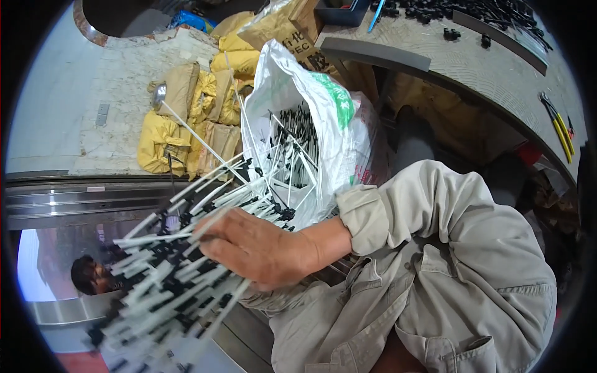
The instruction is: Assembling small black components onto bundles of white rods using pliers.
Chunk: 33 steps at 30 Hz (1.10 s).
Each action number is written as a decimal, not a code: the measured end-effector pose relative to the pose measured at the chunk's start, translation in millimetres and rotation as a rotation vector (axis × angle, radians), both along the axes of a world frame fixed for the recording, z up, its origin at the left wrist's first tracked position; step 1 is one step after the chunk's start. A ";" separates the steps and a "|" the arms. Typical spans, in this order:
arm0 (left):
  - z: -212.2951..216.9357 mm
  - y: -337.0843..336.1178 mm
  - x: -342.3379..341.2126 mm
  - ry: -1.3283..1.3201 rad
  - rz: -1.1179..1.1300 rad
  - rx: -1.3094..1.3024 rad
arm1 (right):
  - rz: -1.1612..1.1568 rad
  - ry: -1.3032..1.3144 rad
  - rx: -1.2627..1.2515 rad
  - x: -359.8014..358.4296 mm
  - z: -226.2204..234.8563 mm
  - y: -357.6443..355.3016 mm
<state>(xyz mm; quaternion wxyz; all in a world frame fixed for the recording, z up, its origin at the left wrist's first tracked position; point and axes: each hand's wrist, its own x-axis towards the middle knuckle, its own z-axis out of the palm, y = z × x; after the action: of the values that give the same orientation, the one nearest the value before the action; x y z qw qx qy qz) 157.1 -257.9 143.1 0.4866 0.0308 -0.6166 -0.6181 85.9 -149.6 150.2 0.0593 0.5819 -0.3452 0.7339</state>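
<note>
My right hand [258,248] reaches across from the right, its fingers curled over a large loose bundle of thin white plastic sticks with black pieces on them [161,292]. The lower left part of the bundle is smeared by motion. Under the right hand a left sleeve [270,300] shows, but the left hand itself is hidden behind the bundle and the right hand. Just beyond the bundle stands an open white woven sack [348,149], holding many more such sticks. Several long white sticks poke out of its mouth.
Yellow and brown paper packages [165,140] lie beyond the sack at the left, near a cardboard box [298,37]. A curved workbench [497,81] at upper right carries small black parts and yellow-handled pliers [559,127]. At far left a person's head [93,275] shows.
</note>
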 end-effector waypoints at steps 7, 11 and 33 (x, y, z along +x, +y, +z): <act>70.2 45.0 -11.4 0.159 0.181 -0.182 | -0.098 0.046 -0.322 1.5 60.6 10.8; 119.0 69.5 -18.7 0.280 0.280 -0.273 | -0.174 0.134 -0.517 -24.6 123.2 12.2; 209.7 53.9 -70.9 0.983 -0.072 -0.701 | -0.803 0.637 -0.845 -57.6 188.6 -19.5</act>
<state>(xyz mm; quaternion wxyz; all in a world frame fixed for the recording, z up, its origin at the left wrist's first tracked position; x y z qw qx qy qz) 86.2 -203.9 352.9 0.6745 -0.4417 -0.4870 -0.3359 28.3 -169.0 338.9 0.6505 0.5230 -0.1834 0.5192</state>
